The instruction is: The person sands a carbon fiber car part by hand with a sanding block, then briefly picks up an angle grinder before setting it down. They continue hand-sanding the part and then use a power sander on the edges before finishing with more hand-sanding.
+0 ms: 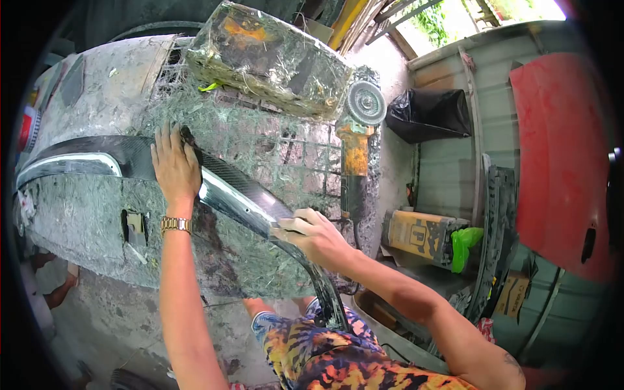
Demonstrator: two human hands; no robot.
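A long, curved carbon-fibre car trim piece [250, 188] lies across the bench, its glossy dark weave edged by a pale, dusty band. My left hand [175, 166] rests flat on its upper part, fingers stretched out; a small dark lump shows beside the fingertips. Lower down, my right hand [315, 235] is closed against the trim's edge, with whitish dust on its bent fingers. Whatever may be under those fingers is hidden. From there the trim bends down toward my shorts, its narrow end close to my body.
An orange and black angle grinder [355, 146] lies on the mesh-topped bench [195, 244], right of the trim. Behind stands a resin-covered block [270, 62]. A battery-like box [416, 237], a green bag [465, 247] and a red panel [562, 156] are at right. Another person's arm [62, 286] shows at left.
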